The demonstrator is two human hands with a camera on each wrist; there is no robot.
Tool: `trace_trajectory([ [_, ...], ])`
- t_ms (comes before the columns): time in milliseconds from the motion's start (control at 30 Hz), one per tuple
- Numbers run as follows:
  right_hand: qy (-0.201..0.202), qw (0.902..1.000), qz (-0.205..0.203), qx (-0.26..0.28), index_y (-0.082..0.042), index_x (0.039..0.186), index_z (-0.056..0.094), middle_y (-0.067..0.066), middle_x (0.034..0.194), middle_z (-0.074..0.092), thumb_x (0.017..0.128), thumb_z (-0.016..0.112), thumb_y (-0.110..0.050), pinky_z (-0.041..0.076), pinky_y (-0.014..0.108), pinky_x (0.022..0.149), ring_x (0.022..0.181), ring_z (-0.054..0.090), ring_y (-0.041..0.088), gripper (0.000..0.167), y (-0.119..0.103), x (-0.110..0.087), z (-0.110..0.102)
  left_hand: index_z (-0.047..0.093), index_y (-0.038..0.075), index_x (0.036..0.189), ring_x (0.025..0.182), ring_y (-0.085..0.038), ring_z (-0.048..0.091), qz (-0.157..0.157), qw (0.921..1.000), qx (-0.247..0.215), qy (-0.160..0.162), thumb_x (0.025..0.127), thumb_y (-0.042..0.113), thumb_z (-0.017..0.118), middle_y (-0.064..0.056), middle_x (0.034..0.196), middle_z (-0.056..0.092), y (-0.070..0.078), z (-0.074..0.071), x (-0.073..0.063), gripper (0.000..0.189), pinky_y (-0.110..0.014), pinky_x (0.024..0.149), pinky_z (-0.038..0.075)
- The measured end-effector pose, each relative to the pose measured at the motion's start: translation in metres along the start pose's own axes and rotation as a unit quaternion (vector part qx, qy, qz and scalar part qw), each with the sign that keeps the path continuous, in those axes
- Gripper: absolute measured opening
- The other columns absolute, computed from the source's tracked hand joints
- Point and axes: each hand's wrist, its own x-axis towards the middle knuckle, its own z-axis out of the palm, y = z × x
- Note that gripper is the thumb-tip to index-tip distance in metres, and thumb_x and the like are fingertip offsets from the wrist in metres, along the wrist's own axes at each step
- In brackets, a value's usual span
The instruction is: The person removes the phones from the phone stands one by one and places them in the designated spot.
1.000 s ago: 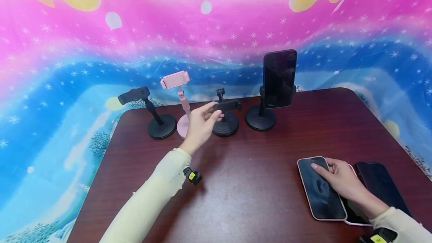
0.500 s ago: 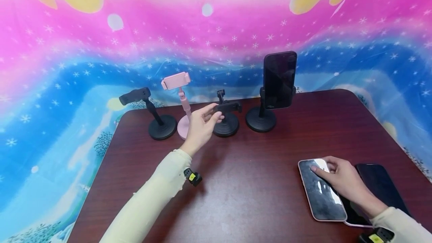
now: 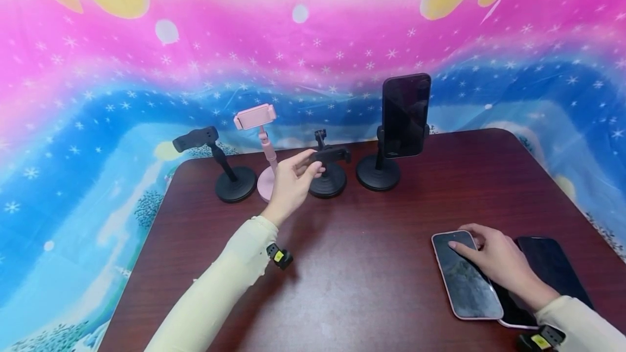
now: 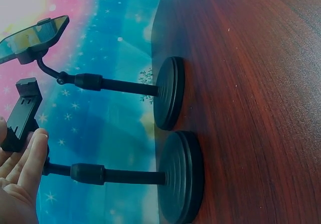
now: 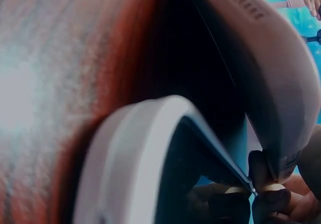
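My left hand (image 3: 289, 183) pinches the holder clamp (image 4: 24, 114) of a black phone stand (image 3: 330, 181), third from the left. Its round base stands on the table. My right hand (image 3: 501, 259) grips a pale-edged phone (image 3: 464, 281), thumb on the dark screen and fingers around the far side. In the right wrist view this phone (image 5: 281, 73) is tilted up at one side, with fingers (image 5: 273, 201) under its edge. Beneath it lies a second phone (image 5: 133, 158) with a pale rim, mostly hidden in the head view.
A black phone (image 3: 406, 115) sits upright in the rightmost black stand (image 3: 377, 171). To the left are a pink stand (image 3: 255, 117) and another black stand (image 3: 235, 183), their holders unfilled. A dark phone (image 3: 555, 265) lies beside my right hand. A patterned cloth (image 3: 303, 69) hangs behind the table (image 3: 352, 287).
My right hand has shifted slightly to the left on the phone, and the glare on its screen came and faded. My left hand stays on the clamp.
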Motion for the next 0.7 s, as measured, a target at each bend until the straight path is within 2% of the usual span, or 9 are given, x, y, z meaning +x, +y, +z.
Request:
trace_trajectory([
  [267, -0.015, 0.9997, 0.013, -0.013, 0.000, 0.121, 0.065, -0.001, 0.064, 0.050, 0.092, 0.071, -0.049, 0.026, 0.025, 0.041, 0.046, 0.037, 0.010, 0.058, -0.0017, 0.0005, -0.0004, 0.061, 0.000, 0.136, 0.100, -0.034, 0.075, -0.001, 1.0000, 0.000, 0.001, 0.098, 0.009, 0.066, -0.022, 0.116, 0.074, 0.0000, 0.0008, -0.0007, 0.039, -0.031, 0.090, 0.061],
  [533, -0.023, 0.9991, 0.032, 0.017, 0.006, 0.117, 0.064, 0.000, 0.066, 0.054, 0.093, 0.072, -0.045, 0.031, 0.026, 0.047, 0.051, 0.041, 0.012, 0.057, -0.0026, 0.0019, -0.0001, 0.060, -0.001, 0.136, 0.102, -0.040, 0.073, 0.002, 1.0000, -0.004, 0.000, 0.098, 0.008, 0.066, -0.023, 0.117, 0.073, -0.0012, 0.0005, -0.0012, 0.040, -0.032, 0.089, 0.062],
  [700, -0.016, 0.9990, 0.039, 0.013, 0.006, 0.115, 0.066, 0.000, 0.067, 0.058, 0.090, 0.075, -0.045, 0.032, 0.025, 0.048, 0.053, 0.044, 0.012, 0.057, -0.0035, 0.0015, 0.0007, 0.059, 0.000, 0.137, 0.102, -0.038, 0.074, 0.005, 1.0000, -0.001, 0.000, 0.098, 0.009, 0.066, -0.023, 0.116, 0.074, -0.0019, 0.0006, -0.0013, 0.041, -0.032, 0.090, 0.061],
])
